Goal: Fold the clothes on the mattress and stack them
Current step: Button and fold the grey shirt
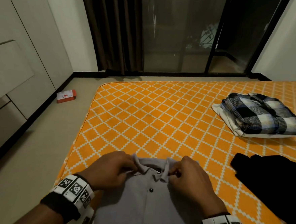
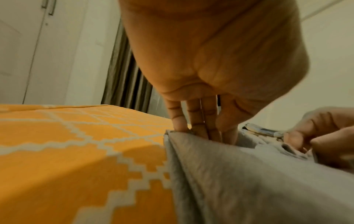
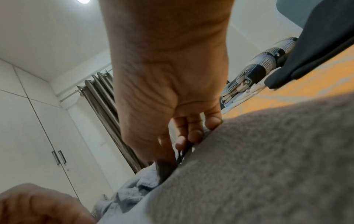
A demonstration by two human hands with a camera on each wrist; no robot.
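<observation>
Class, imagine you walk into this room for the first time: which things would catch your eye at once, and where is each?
The bright orange mattress cover with its white diamond lattice fills the middle. At its near edge, the left hand and right hand pinch the collar of a grey buttoned shirt. A folded blue-and-white checked shirt tops a stack far right.

Grey shirt (image 1: pixel 142 204) hem cut off below, black garment (image 1: pixel 275 178) cropped at right, collar label unreadable

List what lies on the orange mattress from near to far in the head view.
Grey buttoned collared shirt, gripped at its collar by the left hand and right hand → black garment → folded stack topped by a blue, black and white checked shirt.
</observation>
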